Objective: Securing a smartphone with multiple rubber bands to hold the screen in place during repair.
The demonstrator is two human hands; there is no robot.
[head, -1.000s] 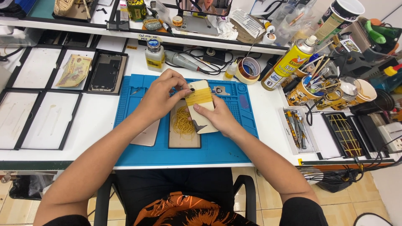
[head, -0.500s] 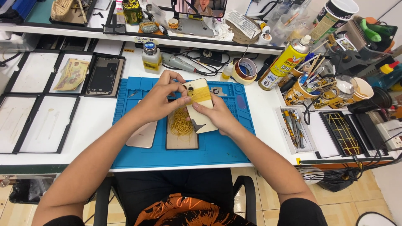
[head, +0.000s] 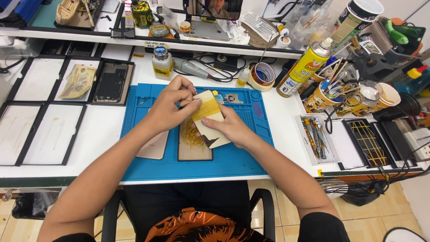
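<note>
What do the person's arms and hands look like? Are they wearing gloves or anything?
No gloves. The left hand and right hand are both bare, with no rings, watch or bracelets showing. The forearms are uncovered too. Short black sleeves only appear near the shoulders at the bottom of the picture. Lower down, part of a black garment with an orange pattern shows.

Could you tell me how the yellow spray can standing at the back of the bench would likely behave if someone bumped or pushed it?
The yellow spray can stands tall and narrow on a small base, so a push near its top would probably tip it. Being round, it would likely roll once down. The tape roll and the cups of tools stand close beside it, so it might knock into them.
</note>
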